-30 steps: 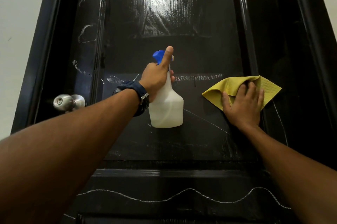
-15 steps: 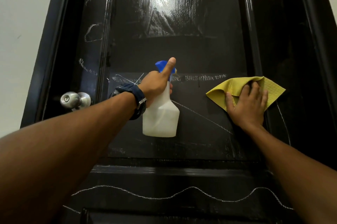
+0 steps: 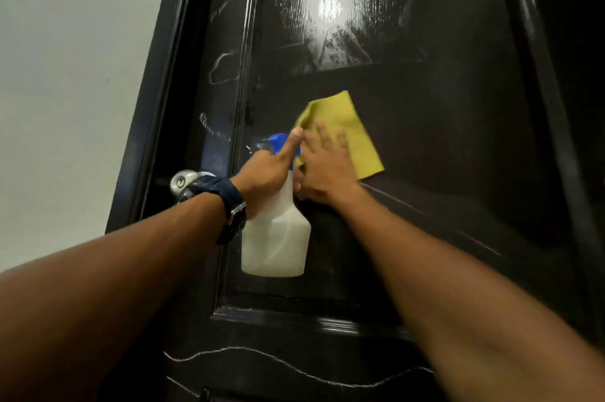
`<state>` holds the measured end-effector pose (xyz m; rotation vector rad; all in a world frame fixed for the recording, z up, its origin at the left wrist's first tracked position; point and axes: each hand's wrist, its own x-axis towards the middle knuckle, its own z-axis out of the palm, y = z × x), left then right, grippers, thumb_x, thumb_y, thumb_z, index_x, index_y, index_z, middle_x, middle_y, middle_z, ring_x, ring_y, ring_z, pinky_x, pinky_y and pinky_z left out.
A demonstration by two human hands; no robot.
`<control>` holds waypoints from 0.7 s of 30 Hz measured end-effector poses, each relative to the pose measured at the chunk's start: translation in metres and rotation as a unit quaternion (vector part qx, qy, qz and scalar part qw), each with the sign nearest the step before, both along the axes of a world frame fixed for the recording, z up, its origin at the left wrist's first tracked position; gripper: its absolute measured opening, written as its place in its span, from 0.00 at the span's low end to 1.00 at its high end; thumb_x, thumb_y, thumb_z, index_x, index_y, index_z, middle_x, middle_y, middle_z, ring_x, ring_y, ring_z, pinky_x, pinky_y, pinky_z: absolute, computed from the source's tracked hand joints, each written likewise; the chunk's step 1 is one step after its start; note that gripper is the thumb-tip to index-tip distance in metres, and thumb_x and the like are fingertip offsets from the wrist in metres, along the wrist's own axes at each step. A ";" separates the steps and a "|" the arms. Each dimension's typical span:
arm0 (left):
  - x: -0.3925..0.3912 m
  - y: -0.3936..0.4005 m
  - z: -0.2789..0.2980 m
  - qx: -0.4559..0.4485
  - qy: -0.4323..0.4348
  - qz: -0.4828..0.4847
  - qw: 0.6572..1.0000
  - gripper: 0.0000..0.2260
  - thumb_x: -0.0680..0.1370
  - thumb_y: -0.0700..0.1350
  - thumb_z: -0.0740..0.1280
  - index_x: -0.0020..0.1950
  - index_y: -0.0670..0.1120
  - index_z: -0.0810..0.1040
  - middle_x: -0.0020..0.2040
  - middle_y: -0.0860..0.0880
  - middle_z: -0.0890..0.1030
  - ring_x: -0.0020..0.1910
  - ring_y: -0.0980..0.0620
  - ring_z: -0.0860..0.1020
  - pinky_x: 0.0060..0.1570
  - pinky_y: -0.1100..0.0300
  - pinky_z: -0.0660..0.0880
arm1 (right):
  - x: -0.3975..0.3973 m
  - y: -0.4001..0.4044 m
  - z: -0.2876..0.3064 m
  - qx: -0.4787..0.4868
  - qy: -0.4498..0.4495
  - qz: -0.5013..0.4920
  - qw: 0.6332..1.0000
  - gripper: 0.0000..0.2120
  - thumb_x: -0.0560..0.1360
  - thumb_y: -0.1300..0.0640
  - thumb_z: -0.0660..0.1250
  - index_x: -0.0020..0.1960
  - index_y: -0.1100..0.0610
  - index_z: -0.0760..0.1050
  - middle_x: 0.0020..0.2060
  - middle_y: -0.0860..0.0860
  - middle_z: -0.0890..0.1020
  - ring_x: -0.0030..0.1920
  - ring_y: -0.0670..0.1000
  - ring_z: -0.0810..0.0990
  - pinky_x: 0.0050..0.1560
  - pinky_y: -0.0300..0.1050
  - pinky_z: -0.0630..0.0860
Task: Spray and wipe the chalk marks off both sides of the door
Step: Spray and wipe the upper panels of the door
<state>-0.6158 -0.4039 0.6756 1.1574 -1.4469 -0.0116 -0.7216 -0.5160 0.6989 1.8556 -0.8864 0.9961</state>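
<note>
Head view, going from the left: a pale wall (image 3: 65,74) fills the left edge, and the black door (image 3: 458,139) takes up the rest. A round metal door knob (image 3: 181,181) sits on the door's left stile, partly hidden behind the left wrist, which wears a dark blue wristwatch (image 3: 226,205). Above the knob, chalk marks (image 3: 222,69) show on the stile as a loop and a few loose strokes, with a short scribble lower down.

The left hand (image 3: 265,177) grips the neck of a white spray bottle (image 3: 275,244) with a blue spray head (image 3: 281,142); its fingers are curled round the neck, and one digit lies straight along the top of the blue head. The bottle hangs upright in front of the centre panel, just left of the other hand.

The right hand (image 3: 324,169) presses a folded yellow cloth (image 3: 353,136) flat against the centre panel, fingers straight and slightly spread over the cloth's lower left part. The hand is blurred. The two hands sit just beside each other, and whether they touch I cannot tell.

Above the cloth, a bright glare patch sits on a wet-looking, smeared area (image 3: 330,8) of the upper panel. To the right of the right forearm, a faint diagonal chalk line (image 3: 425,215) runs down across the panel. Along the bottom, a wavy chalk line (image 3: 294,365) crosses the lower rail from left to right.
</note>
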 end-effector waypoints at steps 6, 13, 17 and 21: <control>0.036 -0.004 -0.028 -0.002 0.027 0.056 0.998 0.37 0.75 0.75 0.54 0.41 0.42 0.82 0.41 0.41 0.86 0.41 0.44 0.84 0.57 0.46 0.80 | 0.040 0.006 0.008 0.006 0.021 -0.010 1.000 0.34 0.82 0.40 0.50 0.82 0.54 0.48 0.82 0.51 0.47 0.80 0.58 0.36 0.76 0.66 0.36; 0.055 0.021 -0.029 -0.044 0.074 0.035 0.996 0.34 0.75 0.74 0.58 0.41 0.42 0.79 0.37 0.43 0.84 0.34 0.50 0.82 0.48 0.50 0.80 | -0.006 0.003 -0.051 0.004 0.102 0.012 0.995 0.34 0.82 0.36 0.48 0.82 0.53 0.51 0.82 0.51 0.48 0.81 0.56 0.37 0.77 0.61 0.36; 0.070 0.034 -0.020 -0.065 0.053 0.066 0.994 0.34 0.76 0.74 0.57 0.39 0.43 0.80 0.36 0.43 0.84 0.34 0.49 0.82 0.44 0.52 0.80 | -0.003 0.003 -0.042 0.026 0.137 -0.021 0.990 0.41 0.78 0.29 0.49 0.82 0.51 0.44 0.82 0.48 0.41 0.80 0.55 0.33 0.76 0.63 0.34; 0.083 0.039 -0.010 -0.093 0.055 0.056 0.993 0.32 0.76 0.73 0.57 0.39 0.45 0.79 0.37 0.44 0.85 0.33 0.51 0.81 0.43 0.54 0.79 | 0.048 0.012 0.016 0.035 0.131 -0.035 0.990 0.48 0.74 0.23 0.51 0.83 0.50 0.43 0.82 0.48 0.41 0.80 0.55 0.34 0.77 0.64 0.37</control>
